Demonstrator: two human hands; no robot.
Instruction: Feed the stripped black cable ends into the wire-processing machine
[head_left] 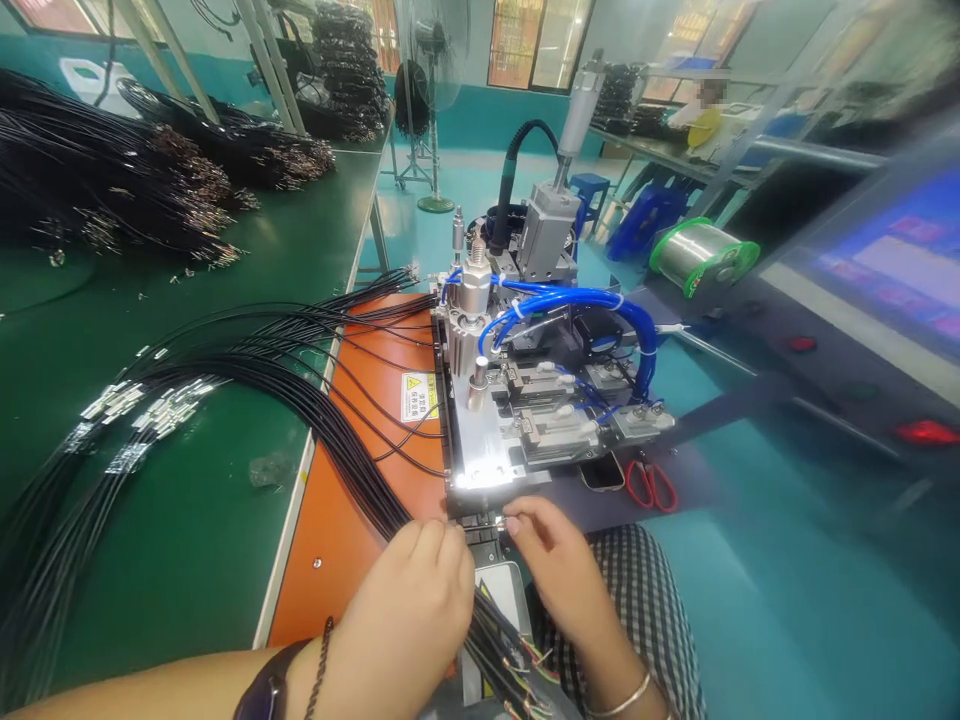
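Note:
Both of my hands meet at the front of a metal machine with pneumatic cylinders and blue air hoses. My left hand is closed around a thin black cable. It lies beside a thick bundle of black cables that passes beneath it; stripped coloured wire ends stick out below. With thumb and index finger, my right hand pinches a small metallic connector at the cable's end, by the machine's front slot. Parts of the cable are hidden by my fingers.
Heaps of black cables lie on the green table at left. Near the machine's right front are a phone and red-handled scissors. A solder wire spool sits further right, near a blurred screen.

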